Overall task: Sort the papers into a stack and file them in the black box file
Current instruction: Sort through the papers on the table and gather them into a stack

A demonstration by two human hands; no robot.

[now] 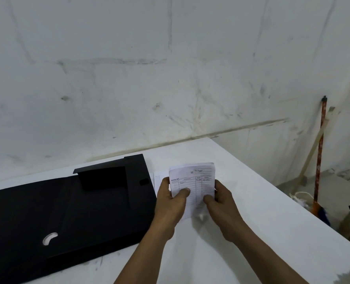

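Observation:
A small stack of white printed note papers (192, 181) is held upright above the white table (262, 212). My left hand (173, 198) grips its left edge with the thumb on the front sheet. My right hand (221, 199) grips its right edge the same way. The black box file (67, 208) lies opened flat on the table just left of my hands, one flap raised at its far end. Another white paper (156, 179) lies flat on the table behind my left hand, partly hidden.
A stained white wall rises right behind the table. The table's right edge runs diagonally at the right. Beyond it, an orange broom handle (319, 158) and a pale stick lean on the wall, with clutter on the floor below.

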